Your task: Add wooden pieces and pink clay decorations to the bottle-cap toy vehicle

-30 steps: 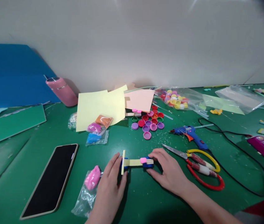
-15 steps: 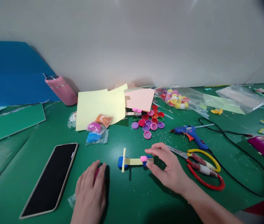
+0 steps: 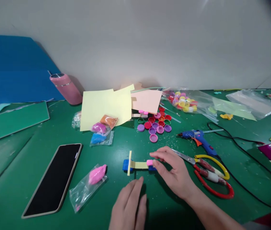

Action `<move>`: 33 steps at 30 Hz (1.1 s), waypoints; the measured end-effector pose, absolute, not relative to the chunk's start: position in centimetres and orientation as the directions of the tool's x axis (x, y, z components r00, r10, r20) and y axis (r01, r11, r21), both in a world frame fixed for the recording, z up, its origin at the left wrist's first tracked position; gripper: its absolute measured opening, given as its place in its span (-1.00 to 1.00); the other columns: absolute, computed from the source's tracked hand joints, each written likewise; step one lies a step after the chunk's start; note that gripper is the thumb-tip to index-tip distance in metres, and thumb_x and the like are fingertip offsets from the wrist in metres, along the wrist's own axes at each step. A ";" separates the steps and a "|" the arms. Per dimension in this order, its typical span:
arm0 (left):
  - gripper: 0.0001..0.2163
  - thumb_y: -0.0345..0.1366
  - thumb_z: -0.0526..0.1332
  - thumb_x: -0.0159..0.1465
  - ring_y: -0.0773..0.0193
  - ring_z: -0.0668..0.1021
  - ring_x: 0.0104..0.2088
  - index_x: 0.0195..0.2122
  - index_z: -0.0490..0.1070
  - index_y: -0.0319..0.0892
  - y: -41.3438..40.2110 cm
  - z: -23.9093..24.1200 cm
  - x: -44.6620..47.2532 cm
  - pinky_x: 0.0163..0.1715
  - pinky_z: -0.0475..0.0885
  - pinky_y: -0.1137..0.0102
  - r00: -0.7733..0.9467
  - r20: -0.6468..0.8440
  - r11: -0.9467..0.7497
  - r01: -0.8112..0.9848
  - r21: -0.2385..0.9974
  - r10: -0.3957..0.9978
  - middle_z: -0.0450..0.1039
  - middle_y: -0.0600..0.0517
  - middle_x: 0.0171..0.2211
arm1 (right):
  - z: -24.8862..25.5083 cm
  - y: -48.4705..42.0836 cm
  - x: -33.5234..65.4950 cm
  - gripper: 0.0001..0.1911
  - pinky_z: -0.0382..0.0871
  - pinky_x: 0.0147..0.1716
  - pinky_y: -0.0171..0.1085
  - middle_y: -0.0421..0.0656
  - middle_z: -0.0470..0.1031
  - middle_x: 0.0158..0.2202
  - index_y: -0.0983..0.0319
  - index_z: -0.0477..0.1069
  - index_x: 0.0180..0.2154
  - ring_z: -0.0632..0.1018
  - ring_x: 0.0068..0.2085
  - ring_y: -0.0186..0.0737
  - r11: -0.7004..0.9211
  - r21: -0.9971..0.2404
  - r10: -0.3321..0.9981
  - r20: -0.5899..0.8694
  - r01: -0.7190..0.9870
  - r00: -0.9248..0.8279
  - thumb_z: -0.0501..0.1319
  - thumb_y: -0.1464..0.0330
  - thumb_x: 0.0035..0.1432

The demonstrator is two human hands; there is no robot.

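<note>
1. A small craft piece (image 3: pixel 140 165) sits on the green surface (image 3: pixel 118 150), in front of the person and between the phone and the scissors.
2. It has a pale yellow strip, a blue block (image 3: pixel 126 164) at the left end, a yellow crosspiece (image 3: pixel 130 163) by that block, and a pink lump (image 3: pixel 149 162) at the right end.
3. The right hand (image 3: pixel 175 174) is at the right end, thumb and forefinger a little apart beside the pink lump (whether they grip it, I cannot tell).
4. The left hand (image 3: pixel 128 206) is below the craft piece, apart from it, fingers loosely extended and nothing visible in its grasp.
5. Left of that hand lies a clear bag (image 3: pixel 84 194) with pink clay (image 3: pixel 97 174) at its upper end; farther left is the dark-screened phone (image 3: pixel 53 180).
6. Beyond the craft piece, colourful bottle caps (image 3: pixel 153 138) lie clustered near a sheet of yellow paper (image 3: pixel 105 103).
7. On the right, the scissors (image 3: pixel 199 166) lie just below a blue glue gun (image 3: pixel 201 139).
</note>
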State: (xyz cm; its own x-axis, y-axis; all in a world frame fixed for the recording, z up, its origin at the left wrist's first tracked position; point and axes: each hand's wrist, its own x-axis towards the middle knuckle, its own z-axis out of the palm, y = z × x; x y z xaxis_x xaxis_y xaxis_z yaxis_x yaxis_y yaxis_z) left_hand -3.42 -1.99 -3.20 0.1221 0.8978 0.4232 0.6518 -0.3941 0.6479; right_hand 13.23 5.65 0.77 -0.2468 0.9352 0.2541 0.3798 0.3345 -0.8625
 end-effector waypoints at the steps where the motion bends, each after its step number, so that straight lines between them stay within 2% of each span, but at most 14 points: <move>1: -0.62 -0.40 0.09 0.18 0.25 0.52 -0.33 0.05 0.22 -0.16 -1.8 -3.2 -2.2 -0.35 0.44 0.45 0.084 0.380 -0.345 0.628 0.698 0.921 0.45 -0.06 -0.25 | 0.9 5.7 13.2 -0.82 0.31 -0.32 -0.33 -0.16 0.33 -0.30 0.18 0.41 -0.20 0.40 -0.30 -0.31 0.283 -0.884 0.951 0.210 0.372 -0.226 0.10 0.37 0.15; 3: -0.68 -0.36 0.05 0.21 0.36 0.47 -0.53 0.02 0.24 -0.17 -1.0 -3.0 -0.5 -0.53 0.42 0.50 -0.085 0.087 -0.052 0.350 0.935 0.993 0.42 0.03 -0.40 | 1.0 6.0 13.0 -0.83 0.31 -0.39 -0.34 -0.17 0.31 -0.32 0.18 0.41 -0.22 0.40 -0.34 -0.32 0.191 -0.914 0.970 0.120 0.357 -0.211 0.09 0.35 0.16; 4: -0.66 -0.32 0.05 0.22 0.39 0.42 -0.59 0.03 0.21 -0.18 -0.5 -2.8 0.1 -0.60 0.38 0.50 -0.099 -0.048 0.066 0.187 0.980 0.994 0.40 0.05 -0.43 | 1.1 6.2 13.0 -0.82 0.31 -0.39 -0.34 -0.17 0.30 -0.31 0.18 0.42 -0.24 0.40 -0.33 -0.31 0.154 -0.924 0.974 0.082 0.350 -0.213 0.09 0.33 0.16; 6: -0.61 -0.28 0.08 0.20 0.41 0.38 -0.61 0.06 0.15 -0.21 0.4 -2.2 0.6 -0.64 0.34 0.51 -0.045 -0.227 0.223 -0.072 0.972 0.973 0.35 0.06 -0.44 | 1.2 6.7 12.9 -0.81 0.32 -0.37 -0.33 -0.15 0.29 -0.28 0.19 0.44 -0.28 0.41 -0.28 -0.28 0.104 -0.934 0.970 0.019 0.341 -0.243 0.09 0.29 0.15; 8: -0.59 -0.27 0.11 0.18 0.43 0.37 -0.63 0.05 0.14 -0.23 1.1 -1.5 0.7 -0.65 0.31 0.50 0.018 -0.307 0.305 -0.201 0.931 0.951 0.33 0.07 -0.44 | 1.4 7.1 12.7 -0.79 0.33 -0.36 -0.32 -0.14 0.29 -0.26 0.21 0.46 -0.33 0.41 -0.25 -0.25 0.078 -0.938 0.957 -0.024 0.337 -0.288 0.09 0.27 0.15; 16: -0.68 -0.31 0.17 0.09 0.44 0.40 -0.71 -0.14 0.27 -0.33 3.2 -0.5 1.1 -0.67 0.21 0.51 0.028 -0.388 0.375 -0.331 0.866 0.921 0.33 0.11 -0.55 | 1.2 7.7 12.4 -0.84 0.32 -0.36 -0.33 -0.15 0.30 -0.27 0.23 0.42 -0.44 0.42 -0.25 -0.26 0.066 -0.938 0.937 -0.059 0.340 -0.345 0.12 0.32 0.11; 19: -0.73 -0.31 0.15 0.09 0.43 0.40 -0.72 -0.19 0.29 -0.32 3.6 -0.6 1.2 -0.68 0.19 0.51 0.044 -0.389 0.380 -0.338 0.861 0.920 0.32 0.14 -0.59 | 0.8 7.7 12.4 -0.86 0.31 -0.29 -0.31 -0.14 0.32 -0.26 0.24 0.38 -0.47 0.41 -0.18 -0.22 0.077 -0.928 0.941 -0.054 0.365 -0.335 0.14 0.33 0.08; 25: -0.77 -0.27 0.19 0.07 0.43 0.38 -0.74 -0.28 0.38 -0.28 3.8 -0.6 1.2 -0.70 0.18 0.50 0.014 -0.400 0.377 -0.368 0.850 0.916 0.35 0.14 -0.63 | 0.5 7.7 12.2 -0.86 0.33 -0.30 -0.31 -0.13 0.31 -0.23 0.23 0.33 -0.48 0.41 -0.20 -0.24 0.033 -0.935 0.947 -0.084 0.353 -0.311 0.13 0.33 0.09; 29: -0.78 -0.30 0.19 0.07 0.44 0.37 -0.73 -0.27 0.40 -0.28 3.8 -0.8 1.3 -0.68 0.18 0.52 -0.013 -0.398 0.365 -0.372 0.854 0.918 0.33 0.16 -0.69 | 0.6 7.5 12.1 -0.87 0.32 -0.23 -0.28 -0.14 0.31 -0.24 0.23 0.32 -0.48 0.39 -0.15 -0.21 0.021 -0.943 0.950 -0.084 0.331 -0.301 0.13 0.34 0.09; 33: -0.79 -0.31 0.19 0.07 0.43 0.36 -0.72 -0.27 0.44 -0.27 3.7 -1.1 1.4 -0.67 0.19 0.51 -0.023 -0.375 0.340 -0.371 0.864 0.927 0.32 0.17 -0.72 | 0.4 7.4 12.1 -0.88 0.36 -0.35 -0.30 -0.13 0.29 -0.23 0.23 0.32 -0.46 0.42 -0.21 -0.22 -0.002 -0.954 0.950 -0.095 0.301 -0.296 0.13 0.34 0.09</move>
State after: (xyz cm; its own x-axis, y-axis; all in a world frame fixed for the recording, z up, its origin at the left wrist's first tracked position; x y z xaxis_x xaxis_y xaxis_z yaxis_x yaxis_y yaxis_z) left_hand 1.41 3.71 -1.13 -0.0233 0.9269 -0.3745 -0.3710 0.3399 0.8642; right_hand 12.06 7.38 0.39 -0.2964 0.9503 -0.0955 0.3012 -0.0018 -0.9535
